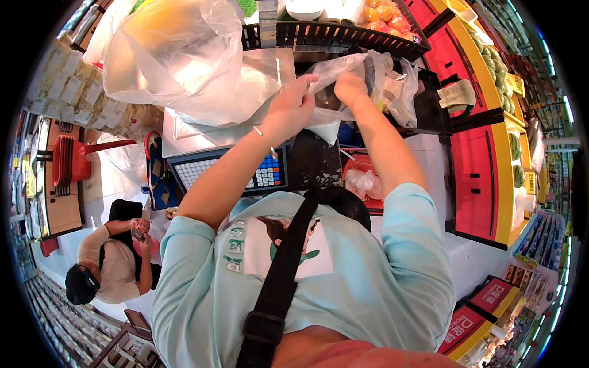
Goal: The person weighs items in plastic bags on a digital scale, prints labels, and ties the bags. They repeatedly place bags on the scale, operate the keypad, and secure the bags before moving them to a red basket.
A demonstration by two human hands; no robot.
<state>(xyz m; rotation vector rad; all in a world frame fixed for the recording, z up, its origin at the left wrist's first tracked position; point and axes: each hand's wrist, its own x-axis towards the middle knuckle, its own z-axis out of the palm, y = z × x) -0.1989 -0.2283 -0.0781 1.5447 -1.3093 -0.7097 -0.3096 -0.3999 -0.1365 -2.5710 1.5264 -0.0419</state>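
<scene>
Over the dark counter (317, 161), a clear plastic bag (331, 66) stretches between my hands. My right hand (350, 89) is closed in a fist on it. My left hand (292, 108) reaches its left edge with the fingertips; whether they pinch the film cannot be seen. Left of my left hand, a large translucent plastic bag (184, 69) rests on the metal pan (177, 138) of a weighing scale. The scale's keypad (269, 172) lies under my left forearm. Beyond my right hand, more plastic bagging (405, 101) lies in a black tray (428, 110).
A black slatted crate (340, 34) with bagged orange fruit (384, 16) borders the counter's far side. A red basket (356, 161) with tied bags sits below my right forearm. At left, a person (112, 262) holds a package. Watermelons (515, 147) line shelves at right.
</scene>
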